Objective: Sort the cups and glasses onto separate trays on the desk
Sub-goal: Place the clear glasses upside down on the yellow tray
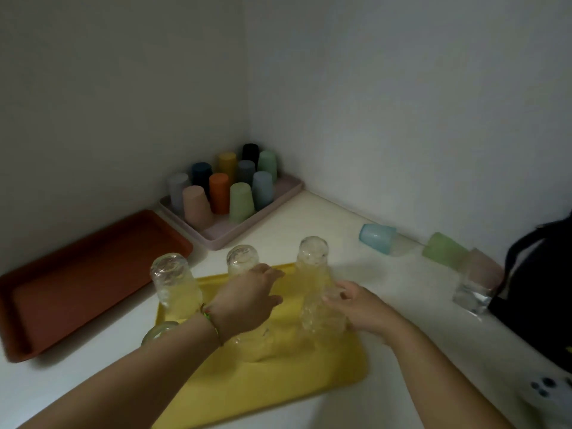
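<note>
1. A yellow tray point(325, 376) lies on the white desk point(402, 311), close to the person.
2. Three glasses stand upside down along its far edge: a left glass point(175, 283), a middle glass point(242, 261) and a tall glass point(312, 258).
3. The left hand point(247, 301) is over a blurry glass point(258, 339) that stands on the yellow tray, in front of the middle glass. Its fingers are bent round the top of it.
4. The right hand point(362, 308) holds a bumpy glass point(322, 317) by its side, with fingers and thumb wrapped round it. This one stands upside down on the yellow tray, just in front of the tall glass.
5. A hidden glass point(158, 331) peeks out from behind the left arm, at the left edge of the yellow tray.
6. A pink tray point(221, 230) in the corner holds ten coloured cups point(218, 193) — all upside down.
7. A brown tray point(93, 274) lies on the left, beside the pink tray.
8. By the right wall, a blue cup point(376, 238) and a green cup point(444, 250) lie on their sides on the desk. A pink cup point(486, 267) is next to the green one.
9. A clear glass point(472, 297) sits just beside a black bag point(538, 289) — too blurry to tell if it stands or lies.
</note>
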